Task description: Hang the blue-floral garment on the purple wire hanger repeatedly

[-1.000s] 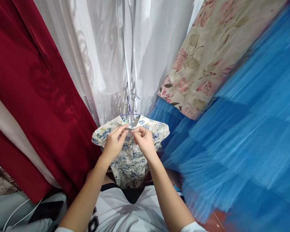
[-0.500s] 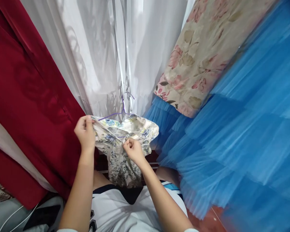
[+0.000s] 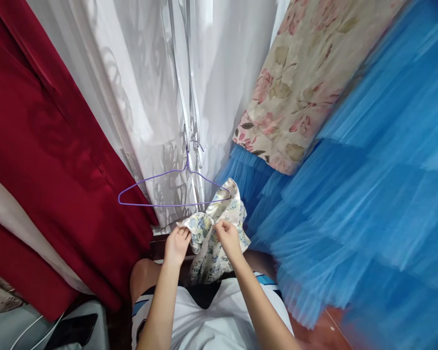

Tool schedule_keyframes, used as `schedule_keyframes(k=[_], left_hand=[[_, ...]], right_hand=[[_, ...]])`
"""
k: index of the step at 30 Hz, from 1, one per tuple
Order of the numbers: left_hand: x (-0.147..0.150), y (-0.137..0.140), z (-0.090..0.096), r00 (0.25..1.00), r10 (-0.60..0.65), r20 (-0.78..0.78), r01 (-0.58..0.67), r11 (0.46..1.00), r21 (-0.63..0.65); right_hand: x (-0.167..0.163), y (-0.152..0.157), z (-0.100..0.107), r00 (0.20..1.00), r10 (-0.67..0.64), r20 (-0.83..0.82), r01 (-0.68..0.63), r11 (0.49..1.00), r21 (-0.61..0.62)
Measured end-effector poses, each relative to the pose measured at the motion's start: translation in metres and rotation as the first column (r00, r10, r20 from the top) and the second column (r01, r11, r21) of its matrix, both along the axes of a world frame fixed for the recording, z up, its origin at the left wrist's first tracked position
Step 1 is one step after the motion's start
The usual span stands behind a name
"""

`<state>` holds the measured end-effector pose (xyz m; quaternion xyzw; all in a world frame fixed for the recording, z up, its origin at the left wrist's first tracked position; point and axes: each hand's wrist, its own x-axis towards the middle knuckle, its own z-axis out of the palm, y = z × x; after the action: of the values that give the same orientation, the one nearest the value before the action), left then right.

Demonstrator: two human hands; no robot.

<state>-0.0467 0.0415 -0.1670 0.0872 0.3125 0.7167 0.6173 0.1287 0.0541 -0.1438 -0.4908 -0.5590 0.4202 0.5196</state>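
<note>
Walled in by hanging cloth: tiered blue tulle [image 3: 332, 218] down the right, deep red cloth [image 3: 73, 160] down the left, white drapes [image 3: 233, 58] between, and a pink-flowered panel [image 3: 288, 92] overlapping the tulle. In front of the white drapes, pale straps [image 3: 180, 97]; near their lower part, a purple hanger [image 3: 186, 166] apparently hooked. Below, just above the lap, a small floral garment [image 3: 211, 253], bunched and tilted under the hanger's right side. Bare wire at the hanger's left end; at the right end, wire overlapping the garment's raised shoulder, unclear how far inside.

Left hand [image 3: 178, 245] grasping the garment's near shoulder edge, clear of the wire, fingers curled over the cloth. Right hand [image 3: 228, 238] clenched in a pinch at the neckline, just below the hanger.

To handle this well, probably best to bear the garment's weight with both hands, not with the wire. Give the neckline slack at the right end, and guide the cloth along the slope of the wire rather than tug across it. Watch that rounded tip: likely to snag or stretch the thin shoulder. Pull gently, too, to spare the hook a swing.
</note>
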Motion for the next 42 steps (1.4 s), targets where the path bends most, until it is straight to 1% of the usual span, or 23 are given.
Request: schedule_keyframes(k=[2, 4, 5, 7, 8, 10, 11, 13, 15, 17, 18, 20, 21, 22, 25, 27, 29, 32, 34, 35, 36, 40, 42], left_hand=[[0.027, -0.010, 0.011, 0.995, -0.080, -0.067, 0.090, 0.983, 0.161], [0.048, -0.020, 0.031, 0.957, -0.074, -0.281, 0.160, 0.942, 0.296], [0.056, -0.023, 0.042, 0.907, -0.038, -0.419, 0.191, 0.925, 0.328], [0.067, -0.029, 0.063, 0.747, 0.061, -0.662, 0.244, 0.901, 0.358], [0.069, -0.031, 0.073, 0.658, 0.119, -0.743, 0.259, 0.891, 0.373], [0.068, -0.033, 0.086, 0.516, 0.229, -0.825, 0.265, 0.874, 0.408], [0.065, -0.034, 0.089, 0.472, 0.248, -0.846, 0.281, 0.867, 0.411], [0.057, -0.038, 0.089, 0.437, 0.157, -0.885, 0.394, 0.852, 0.346], [0.047, -0.045, 0.080, 0.407, -0.039, -0.913, 0.561, 0.799, 0.216], [0.039, -0.055, 0.064, 0.290, -0.206, -0.935, 0.669, 0.742, 0.045], [0.036, -0.060, 0.054, 0.207, -0.252, -0.945, 0.673, 0.738, -0.049], [0.032, -0.067, 0.038, 0.043, -0.288, -0.957, 0.615, 0.762, -0.202], [0.031, -0.069, 0.033, -0.010, -0.278, -0.961, 0.573, 0.786, -0.233], [0.030, -0.069, 0.029, -0.036, -0.248, -0.968, 0.533, 0.815, -0.229], [0.030, -0.061, 0.032, -0.023, -0.107, -0.994, 0.446, 0.889, -0.106], [0.030, -0.052, 0.040, 0.024, -0.030, -0.999, 0.407, 0.913, -0.018], [0.027, -0.045, 0.049, 0.102, 0.023, -0.994, 0.383, 0.922, 0.060], [0.010, -0.038, 0.060, 0.215, 0.072, -0.974, 0.326, 0.935, 0.141], [-0.013, -0.038, 0.068, 0.222, 0.098, -0.970, 0.286, 0.945, 0.161], [-0.028, -0.038, 0.072, 0.182, 0.116, -0.976, 0.275, 0.947, 0.164], [-0.045, -0.039, 0.077, 0.106, 0.140, -0.984, 0.271, 0.948, 0.164], [-0.116, -0.035, 0.092, -0.355, 0.225, -0.907, 0.310, 0.944, 0.113], [-0.147, -0.029, 0.096, -0.507, 0.202, -0.838, 0.300, 0.953, 0.048]], right_hand=[[0.021, 0.000, 0.001, 0.995, -0.025, 0.101, 0.024, 1.000, 0.012], [0.037, -0.007, 0.012, 0.983, 0.095, 0.157, -0.101, 0.994, 0.035], [0.042, -0.011, 0.020, 0.968, 0.197, 0.153, -0.205, 0.978, 0.037], [0.045, -0.022, 0.035, 0.903, 0.420, 0.084, -0.423, 0.906, 0.012], [0.044, -0.027, 0.041, 0.855, 0.518, 0.034, -0.518, 0.855, -0.006], [0.039, -0.036, 0.050, 0.770, 0.634, -0.065, -0.637, 0.771, -0.030], [0.037, -0.039, 0.052, 0.739, 0.665, -0.108, -0.671, 0.740, -0.038], [0.034, -0.042, 0.056, 0.702, 0.691, -0.174, -0.707, 0.705, -0.055], [0.039, -0.040, 0.061, 0.706, 0.679, -0.202, -0.702, 0.710, -0.067], [0.055, -0.031, 0.069, 0.745, 0.644, -0.172, -0.661, 0.748, -0.061], [0.065, -0.022, 0.073, 0.776, 0.614, -0.145, -0.626, 0.778, -0.049], [0.088, 0.002, 0.080, 0.834, 0.548, -0.066, -0.550, 0.835, -0.001], [0.100, 0.018, 0.083, 0.864, 0.500, -0.051, -0.500, 0.866, 0.023], [0.109, 0.036, 0.086, 0.889, 0.455, -0.056, -0.453, 0.891, 0.036], [0.124, 0.093, 0.097, 0.946, 0.294, -0.138, -0.281, 0.954, 0.103], [0.118, 0.125, 0.106, 0.952, 0.263, -0.156, -0.244, 0.961, 0.127], [0.102, 0.148, 0.114, 0.945, 0.294, -0.145, -0.280, 0.954, 0.111], [0.071, 0.162, 0.121, 0.906, 0.411, -0.095, -0.410, 0.911, 0.038], [0.055, 0.160, 0.120, 0.857, 0.510, -0.072, -0.512, 0.858, -0.025], [0.051, 0.157, 0.119, 0.825, 0.561, -0.071, -0.565, 0.823, -0.056], [0.049, 0.153, 0.119, 0.794, 0.603, -0.079, -0.608, 0.790, -0.079], [0.052, 0.133, 0.121, 0.714, 0.685, -0.145, -0.699, 0.708, -0.099], [0.053, 0.123, 0.126, 0.675, 0.718, -0.168, -0.737, 0.665, -0.120]])
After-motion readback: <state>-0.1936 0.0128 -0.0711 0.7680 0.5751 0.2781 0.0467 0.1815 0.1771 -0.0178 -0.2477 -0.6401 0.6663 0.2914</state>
